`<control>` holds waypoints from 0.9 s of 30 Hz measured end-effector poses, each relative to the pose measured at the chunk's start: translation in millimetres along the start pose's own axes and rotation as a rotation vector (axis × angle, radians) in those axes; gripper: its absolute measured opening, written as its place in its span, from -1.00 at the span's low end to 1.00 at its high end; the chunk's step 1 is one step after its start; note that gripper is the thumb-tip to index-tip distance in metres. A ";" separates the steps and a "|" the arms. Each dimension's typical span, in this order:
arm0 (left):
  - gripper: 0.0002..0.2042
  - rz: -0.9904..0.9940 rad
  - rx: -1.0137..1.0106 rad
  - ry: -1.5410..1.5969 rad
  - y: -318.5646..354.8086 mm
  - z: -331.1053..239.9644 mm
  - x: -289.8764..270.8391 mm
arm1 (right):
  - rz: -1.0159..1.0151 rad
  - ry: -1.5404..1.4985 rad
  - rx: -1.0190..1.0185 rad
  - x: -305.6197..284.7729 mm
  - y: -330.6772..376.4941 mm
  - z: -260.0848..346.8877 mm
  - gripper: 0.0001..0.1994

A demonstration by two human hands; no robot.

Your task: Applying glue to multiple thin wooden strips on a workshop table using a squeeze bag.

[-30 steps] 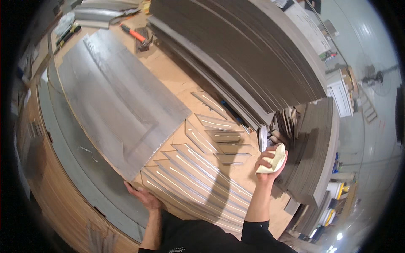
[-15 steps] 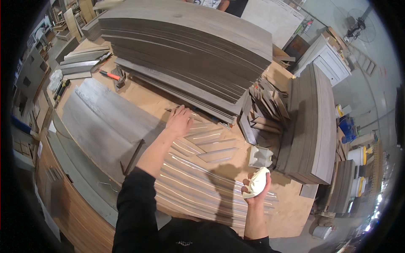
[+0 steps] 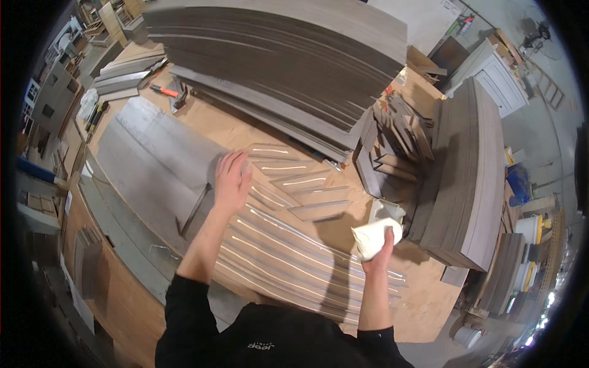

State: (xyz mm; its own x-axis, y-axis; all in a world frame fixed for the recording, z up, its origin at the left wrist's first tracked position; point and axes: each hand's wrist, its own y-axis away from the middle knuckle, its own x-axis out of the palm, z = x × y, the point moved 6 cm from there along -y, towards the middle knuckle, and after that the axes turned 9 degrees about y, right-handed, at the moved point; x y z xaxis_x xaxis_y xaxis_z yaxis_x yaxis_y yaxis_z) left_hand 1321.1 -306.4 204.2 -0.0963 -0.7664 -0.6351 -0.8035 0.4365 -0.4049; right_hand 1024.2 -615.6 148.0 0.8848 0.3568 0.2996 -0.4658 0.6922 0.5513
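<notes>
While the right hand [image 3: 382, 254] clasps a pale bundle [image 3: 371, 239], the left hand [image 3: 232, 187] is outspread beside a grey panel [image 3: 153, 150].

And here it is, down at the lower edge: pale lettering [image 3: 261, 346] across the chest of the wearer's black top [image 3: 294, 331], two short lines, the upper one in big, bold characters, the lower one far smaller and too tiny to make out! Up to the top right now, a large white board [image 3: 420, 24], with faint dark marks [image 3: 451, 6] near its right-hand end, cut by the frame's edge and beyond reading. Over on the right, a white bucket [image 3: 526, 230] with yellow on its side, any print there just a blur!
</notes>
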 end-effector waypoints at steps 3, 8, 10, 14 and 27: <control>-0.59 -0.204 -0.219 -0.083 92.0 7.9 -47.1 | 0.022 0.242 -0.224 26.9 -26.9 -3.6 -0.51; -0.55 -0.602 -0.675 -0.325 280.2 29.1 -94.4 | 0.108 0.698 -0.542 111.4 -34.9 -10.7 -0.68; -0.50 -0.664 -0.856 -0.287 326.8 34.8 -83.9 | 0.106 0.810 -0.610 138.3 -27.3 -6.9 -0.71; -0.35 -0.996 -1.118 0.409 344.9 49.2 -37.7 | 0.212 0.851 -0.569 159.8 -34.5 -19.0 -0.70; -0.34 -0.938 -1.049 0.458 344.6 57.2 -25.1 | 0.078 0.967 -0.664 140.0 -45.2 -7.2 -0.68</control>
State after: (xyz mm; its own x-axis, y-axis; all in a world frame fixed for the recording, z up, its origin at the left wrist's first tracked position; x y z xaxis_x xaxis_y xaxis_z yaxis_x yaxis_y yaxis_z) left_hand 1080.3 -109.8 43.0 0.6738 -0.7348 -0.0775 -0.7039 -0.6703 0.2351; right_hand 1169.2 -592.5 159.4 0.6270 0.5429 -0.5586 -0.6749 0.7367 -0.0416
